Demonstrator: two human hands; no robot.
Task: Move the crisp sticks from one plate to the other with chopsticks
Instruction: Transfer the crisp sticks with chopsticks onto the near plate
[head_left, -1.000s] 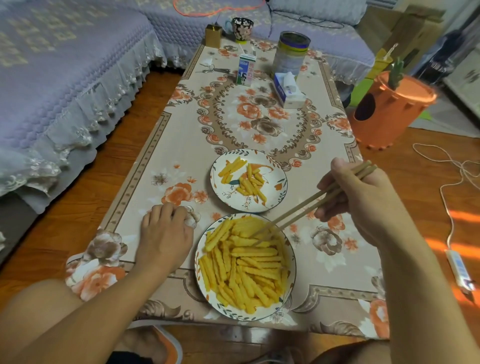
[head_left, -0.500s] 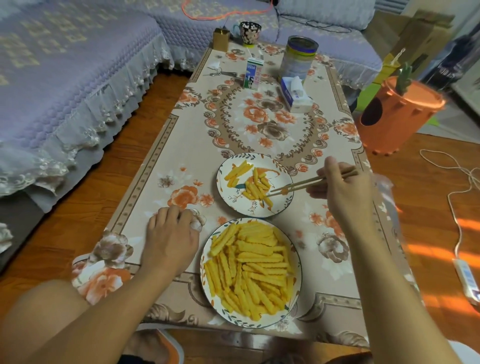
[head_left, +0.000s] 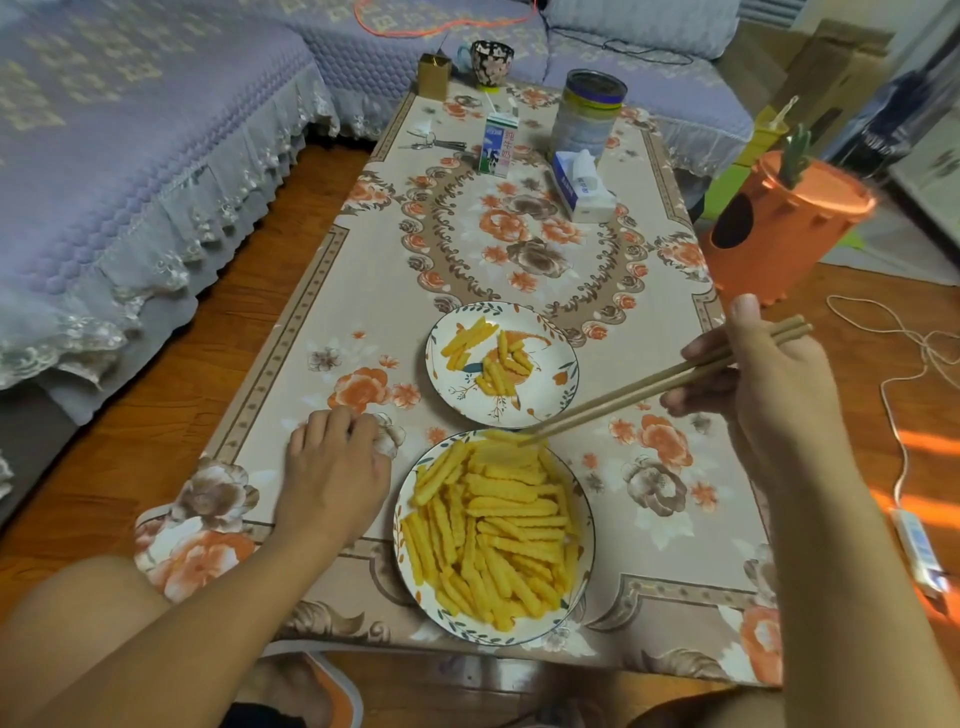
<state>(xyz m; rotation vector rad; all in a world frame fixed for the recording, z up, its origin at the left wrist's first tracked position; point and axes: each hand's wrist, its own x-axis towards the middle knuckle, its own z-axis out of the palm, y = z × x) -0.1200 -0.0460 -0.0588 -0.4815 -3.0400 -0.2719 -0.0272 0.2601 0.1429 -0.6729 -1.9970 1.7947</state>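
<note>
right hand (head_left: 769, 395) grips chopsticks (head_left: 660, 387), tips at the full plate's (head_left: 584, 499) twelve o'clock; pinch one crisp stick (head_left: 511, 439) mid-length, gently. left hand (head_left: 332, 467) rests loosely curled on the worktop (head_left: 363, 291), holding nothing clear.

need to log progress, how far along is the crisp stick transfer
Early on. Done: a small scatter of crisp sticks lies on the far plate. In hand: the right hand holds the chopsticks, tips at the far edge of the pile on the near plate, though a pinched stick is not clear. The left hand rests on the tablecloth. Left: the heaped pile, most of the sticks.
</note>
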